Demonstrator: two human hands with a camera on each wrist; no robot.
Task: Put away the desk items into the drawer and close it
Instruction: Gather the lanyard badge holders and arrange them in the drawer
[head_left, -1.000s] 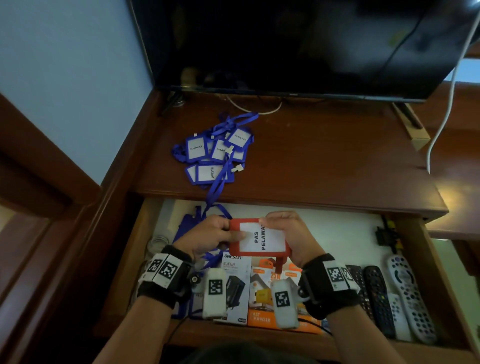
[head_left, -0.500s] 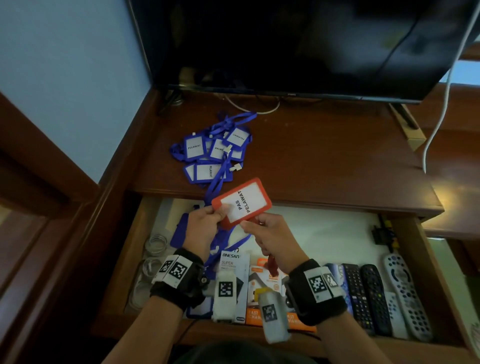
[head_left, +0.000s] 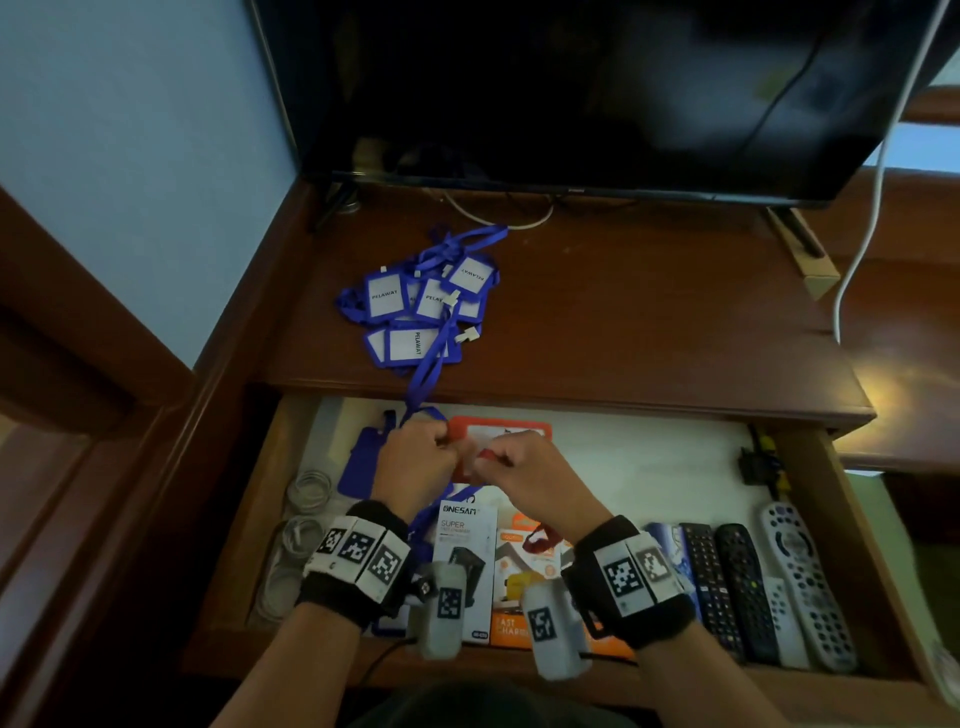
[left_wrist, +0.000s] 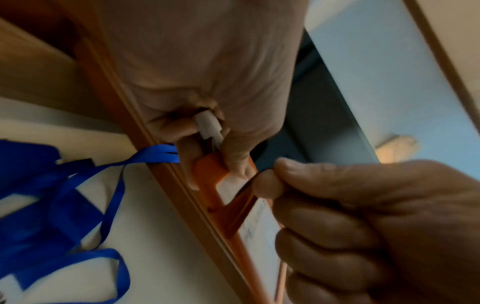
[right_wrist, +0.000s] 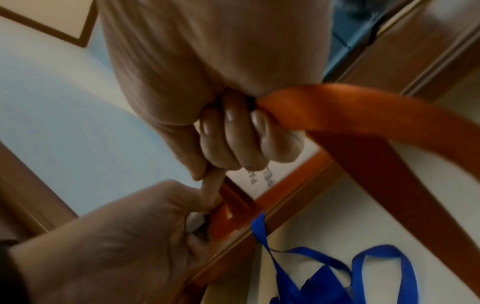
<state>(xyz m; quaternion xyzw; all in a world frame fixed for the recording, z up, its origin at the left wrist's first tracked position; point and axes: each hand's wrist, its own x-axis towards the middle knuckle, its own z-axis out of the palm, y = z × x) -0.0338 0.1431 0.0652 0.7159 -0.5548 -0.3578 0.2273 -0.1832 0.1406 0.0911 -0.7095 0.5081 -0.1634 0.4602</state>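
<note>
Orange badge holder (head_left: 498, 431) pinched by both hands (head_left: 415, 462) over open drawer (head_left: 675, 457); blue badges (head_left: 415, 306) remain on tabletop (head_left: 649, 322).

Left hand (left_wrist: 207, 82) pinching orange badge holder (left_wrist: 221, 181) and white clip (left_wrist: 209, 127), right hand (left_wrist: 376, 226) gripping it, blue lanyard (left_wrist: 78, 185) below

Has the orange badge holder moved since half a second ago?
Yes. The orange badge holder has dropped from overlapping the desk's front edge to just below it, inside the open drawer, now level instead of tilted, held by both hands.

Wooden desk (head_left: 623, 322): blue badge pile (head_left: 421, 306), monitor (head_left: 571, 88) on top.
</note>
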